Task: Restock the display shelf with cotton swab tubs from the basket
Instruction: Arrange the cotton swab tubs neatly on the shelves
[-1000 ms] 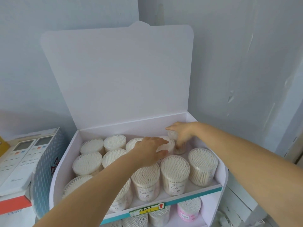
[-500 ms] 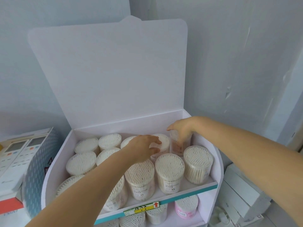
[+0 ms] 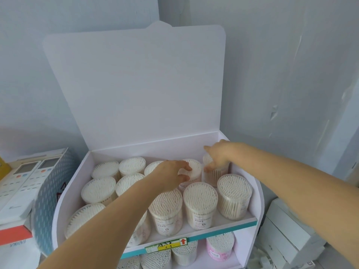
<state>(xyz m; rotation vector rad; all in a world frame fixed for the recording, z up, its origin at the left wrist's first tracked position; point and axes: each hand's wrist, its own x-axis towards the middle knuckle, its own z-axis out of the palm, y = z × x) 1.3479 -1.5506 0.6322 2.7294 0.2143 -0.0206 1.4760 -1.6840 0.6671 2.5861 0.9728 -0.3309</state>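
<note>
1. Head view: the left hand [image 3: 172,174] curls fingers and thumb over the top of a back-row tub [image 3: 195,167] on the upper tier of the display shelf [image 3: 259,193].
2. The right hand [image 3: 218,155] grips the corner tub [image 3: 215,174] from above. It stands upright at the rear right, just beside the other.
3. More tubs [image 3: 200,197] stand packed in front; a yellow price label [image 3: 166,246] sits on the front edge.

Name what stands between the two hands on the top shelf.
A back-row tub, swab tops showing; the left hand holds it, the right hand grips the corner tub beside it. Head view.
</note>
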